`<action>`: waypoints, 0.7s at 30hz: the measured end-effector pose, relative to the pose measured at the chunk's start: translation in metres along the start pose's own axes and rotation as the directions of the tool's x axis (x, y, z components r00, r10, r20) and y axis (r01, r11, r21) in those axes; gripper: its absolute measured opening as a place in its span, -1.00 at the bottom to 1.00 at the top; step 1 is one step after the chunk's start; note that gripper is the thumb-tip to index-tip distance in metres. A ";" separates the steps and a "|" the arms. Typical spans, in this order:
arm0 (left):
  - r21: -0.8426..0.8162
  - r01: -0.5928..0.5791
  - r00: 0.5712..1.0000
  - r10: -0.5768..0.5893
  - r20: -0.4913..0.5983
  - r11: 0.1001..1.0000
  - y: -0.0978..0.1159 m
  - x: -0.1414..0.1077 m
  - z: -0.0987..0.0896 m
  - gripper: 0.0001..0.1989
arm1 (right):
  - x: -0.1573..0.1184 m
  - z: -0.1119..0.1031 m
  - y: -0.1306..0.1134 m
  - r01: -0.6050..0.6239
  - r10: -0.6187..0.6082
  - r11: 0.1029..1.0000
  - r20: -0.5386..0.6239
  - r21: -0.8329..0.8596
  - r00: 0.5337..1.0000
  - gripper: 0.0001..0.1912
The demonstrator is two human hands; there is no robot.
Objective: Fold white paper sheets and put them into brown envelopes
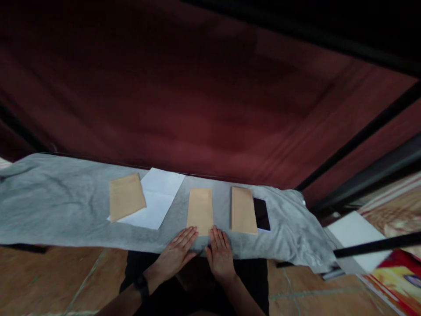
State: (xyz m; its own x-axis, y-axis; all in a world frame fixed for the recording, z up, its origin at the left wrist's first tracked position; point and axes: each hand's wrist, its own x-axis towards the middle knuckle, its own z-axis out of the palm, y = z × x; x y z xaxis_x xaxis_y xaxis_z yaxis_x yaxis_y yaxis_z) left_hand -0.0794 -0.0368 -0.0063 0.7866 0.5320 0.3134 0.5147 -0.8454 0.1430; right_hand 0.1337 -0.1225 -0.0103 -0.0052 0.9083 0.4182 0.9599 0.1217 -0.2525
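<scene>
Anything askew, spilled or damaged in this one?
Only mildly askew: the white paper lies slanted on the grey cloth, partly under the leftmost brown envelope, while the middle envelope sits nearly straight. No spill or damage shows.

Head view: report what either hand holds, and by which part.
Nothing appears gripped: the left hand and right hand lie flat, fingers resting at the near corners of the middle tan rectangular paper envelope.

We see grey cloth (pixel 72 193) spanning the lower middle, a dark-screened smartphone (pixel 262 214) right of centre, a deep red panel (pixel 197 109) above, and terracotta floor tiles (pixel 49 281) at lower left.
</scene>
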 end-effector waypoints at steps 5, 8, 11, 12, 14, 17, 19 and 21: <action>0.072 0.116 0.986 -0.106 -0.130 0.991 -0.007 0.001 0.011 -0.59 | 0.022 0.003 -0.004 -0.190 0.190 0.982 0.009 0.008 0.982 -0.61; 0.074 0.149 0.974 -0.134 -0.183 0.986 -0.010 0.009 0.017 -0.61 | 0.044 0.014 -0.009 -0.323 0.323 0.946 -0.031 -0.013 0.946 -0.65; 0.048 0.172 0.962 -0.157 -0.223 0.984 -0.012 0.012 0.023 -0.63 | 0.062 0.026 -0.010 -0.415 0.415 0.910 -0.023 0.000 0.910 -0.66; 0.041 0.178 0.958 -0.163 -0.237 0.983 -0.013 0.011 0.026 -0.63 | 0.066 0.029 -0.009 -0.448 0.449 0.894 -0.011 0.027 0.894 -0.66; 0.035 0.188 0.947 -0.172 -0.271 0.982 -0.013 0.009 0.032 -0.63 | 0.070 0.033 -0.006 -0.507 0.509 0.854 0.012 0.115 0.861 -0.69; 0.015 0.205 0.927 -0.189 -0.325 0.979 -0.012 0.007 0.040 -0.63 | 0.070 0.034 -0.001 -0.534 0.548 0.810 0.012 0.240 0.836 -0.75; -0.012 0.203 0.916 -0.195 -0.350 0.979 -0.011 0.008 0.042 -0.62 | 0.070 0.033 0.003 -0.510 0.536 0.812 -0.018 0.284 0.844 -0.78; -0.050 0.202 0.913 -0.206 -0.353 0.978 -0.009 0.010 0.040 -0.58 | 0.072 0.028 0.009 -0.473 0.516 0.818 -0.056 0.327 0.855 -0.82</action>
State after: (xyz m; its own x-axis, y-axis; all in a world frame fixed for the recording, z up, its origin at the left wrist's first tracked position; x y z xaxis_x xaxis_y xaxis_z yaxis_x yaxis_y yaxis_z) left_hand -0.0626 -0.0224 -0.0420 0.4914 0.6426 0.5879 0.6452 -0.7220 0.2499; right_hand 0.1338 -0.0448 -0.0068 0.5069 0.8166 0.2761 0.6960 -0.1988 -0.6900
